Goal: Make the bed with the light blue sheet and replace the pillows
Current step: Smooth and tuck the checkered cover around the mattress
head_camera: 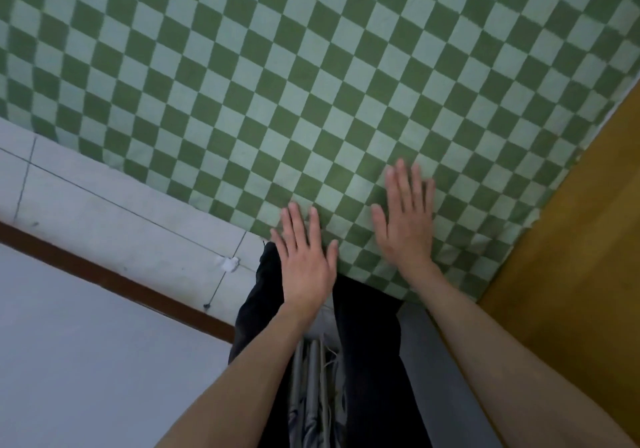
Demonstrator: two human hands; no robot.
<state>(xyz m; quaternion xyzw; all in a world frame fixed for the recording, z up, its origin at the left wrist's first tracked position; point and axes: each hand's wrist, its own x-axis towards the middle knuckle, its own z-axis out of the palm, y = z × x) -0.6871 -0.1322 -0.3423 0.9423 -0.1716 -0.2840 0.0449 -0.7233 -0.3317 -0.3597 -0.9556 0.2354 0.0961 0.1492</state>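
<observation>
A green and pale checkered sheet (311, 66) covers the bed and fills the upper part of the view. Its near edge runs diagonally from the left down to the lower right. My left hand (304, 257) lies flat with straight fingers at that near edge. My right hand (405, 219) lies flat on the sheet a little farther in, fingers spread and straight. Neither hand holds anything. No pillows are in view.
White floor tiles (104, 198) lie left of the bed, bordered by a dark brown skirting strip (104, 274) and a pale wall (86, 361). A yellow-brown wooden panel (571, 257) stands along the bed's right side. Dark trousers (367, 361) are below my hands.
</observation>
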